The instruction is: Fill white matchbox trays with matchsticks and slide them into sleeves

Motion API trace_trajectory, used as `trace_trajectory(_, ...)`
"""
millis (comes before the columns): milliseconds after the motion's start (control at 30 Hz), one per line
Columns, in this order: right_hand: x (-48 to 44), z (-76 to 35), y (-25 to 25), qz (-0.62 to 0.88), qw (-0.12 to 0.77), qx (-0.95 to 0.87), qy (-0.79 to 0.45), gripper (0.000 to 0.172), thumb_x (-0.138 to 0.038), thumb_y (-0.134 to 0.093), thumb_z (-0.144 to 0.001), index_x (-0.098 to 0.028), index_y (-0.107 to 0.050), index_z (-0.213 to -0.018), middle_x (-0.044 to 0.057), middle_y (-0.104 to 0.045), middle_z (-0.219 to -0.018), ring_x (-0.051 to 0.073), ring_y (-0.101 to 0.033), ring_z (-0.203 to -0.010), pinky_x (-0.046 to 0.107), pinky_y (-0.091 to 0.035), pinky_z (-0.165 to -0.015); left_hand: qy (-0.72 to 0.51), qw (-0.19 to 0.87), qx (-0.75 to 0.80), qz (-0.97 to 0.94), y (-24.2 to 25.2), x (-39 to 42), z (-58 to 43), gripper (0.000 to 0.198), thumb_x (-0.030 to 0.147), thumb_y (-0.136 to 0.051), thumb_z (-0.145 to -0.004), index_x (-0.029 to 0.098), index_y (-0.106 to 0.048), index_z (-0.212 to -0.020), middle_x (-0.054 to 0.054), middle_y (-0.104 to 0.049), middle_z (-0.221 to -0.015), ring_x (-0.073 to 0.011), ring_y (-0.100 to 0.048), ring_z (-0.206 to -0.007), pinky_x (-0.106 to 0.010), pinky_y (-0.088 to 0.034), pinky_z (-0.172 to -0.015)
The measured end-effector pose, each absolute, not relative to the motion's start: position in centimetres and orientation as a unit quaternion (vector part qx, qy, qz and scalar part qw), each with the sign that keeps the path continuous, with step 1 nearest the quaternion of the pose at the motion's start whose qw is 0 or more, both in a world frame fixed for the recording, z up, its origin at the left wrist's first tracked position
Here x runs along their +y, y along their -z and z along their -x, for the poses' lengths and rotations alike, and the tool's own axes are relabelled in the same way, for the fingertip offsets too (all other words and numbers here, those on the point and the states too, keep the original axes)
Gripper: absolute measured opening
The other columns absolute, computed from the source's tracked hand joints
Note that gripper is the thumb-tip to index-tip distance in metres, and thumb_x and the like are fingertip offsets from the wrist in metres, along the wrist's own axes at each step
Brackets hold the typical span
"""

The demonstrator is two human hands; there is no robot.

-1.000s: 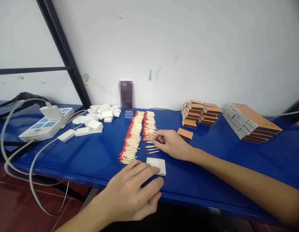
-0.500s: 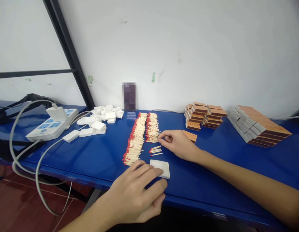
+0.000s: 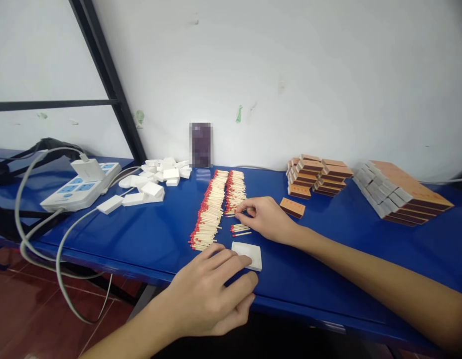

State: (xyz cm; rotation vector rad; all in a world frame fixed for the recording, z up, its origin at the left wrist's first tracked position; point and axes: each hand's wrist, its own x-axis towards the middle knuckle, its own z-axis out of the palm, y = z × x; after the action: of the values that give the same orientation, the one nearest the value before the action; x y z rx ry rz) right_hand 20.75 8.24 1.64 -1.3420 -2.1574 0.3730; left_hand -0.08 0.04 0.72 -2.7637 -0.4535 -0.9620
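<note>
Left hand (image 3: 212, 294) palm-down, right hand (image 3: 268, 219) curled

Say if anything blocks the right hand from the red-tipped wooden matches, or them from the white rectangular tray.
Nothing visible blocks the right hand; red-tipped matches lie at its fingertips. Only blue tabletop shows between the nearest matches and the tray, though the left hand partly covers the tray.

The person's left hand (image 3: 212, 294) and right hand (image 3: 270, 219) are bare, with slender fingers (image 3: 233, 268), softly rounded knuckles and narrow, uncovered wrists, while the left forearm (image 3: 137, 329) and right forearm (image 3: 365, 276) are likewise bare and smooth in outline, the right one widening gradually toward the edge of view.
</note>
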Motion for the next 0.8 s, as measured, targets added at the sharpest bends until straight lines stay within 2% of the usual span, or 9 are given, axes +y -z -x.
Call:
trace_trajectory(433, 8.42, -20.84, -1.15, 0.478, 0.302, -0.817, -0.112, 0.021, -0.025, -0.057, -0.085, -0.017, -0.076, -0.085, -0.002, -0.053, -0.058, 0.01, -0.04, -0.052, 0.025, -0.03, -0.056, 0.321, 0.095, -0.151, 0.93, -0.64, 0.1, 0.09, 0.013, 0.017, -0.056, -0.087, 0.015, -0.065, -0.096, -0.008, -0.069, -0.099, -0.0202, -0.064, -0.085, -0.036, -0.053, -0.081)
trace_trajectory(600, 8.43, -20.97, -1.07, 0.487, 0.304, -0.807, -0.135, 0.018, -0.025, -0.059, -0.082, -0.018, -0.075, -0.082, -0.004, -0.048, -0.055, 0.01, -0.037, -0.051, 0.025, -0.03, -0.055, 0.321, 0.095, -0.152, 0.93, -0.6, 0.12, 0.12, 0.013, 0.017, -0.056, -0.087, 0.014, -0.065, -0.095, -0.008, -0.069, -0.099, -0.0204, -0.064, -0.084, -0.036, -0.053, -0.08)
trace_trajectory(800, 7.82, -21.5, -1.98, 0.473, 0.283, -0.805, -0.218, 0.017, -0.028, -0.059, -0.08, -0.018, -0.072, -0.074, -0.006, -0.038, -0.052, 0.01, -0.032, -0.051, 0.026, -0.027, -0.052, 0.318, 0.095, -0.152, 0.931, -0.7, 0.08, 0.14, 0.013, 0.017, -0.056, -0.087, 0.015, -0.065, -0.095, -0.008, -0.069, -0.099, -0.0197, -0.064, -0.085, -0.036, -0.053, -0.081)
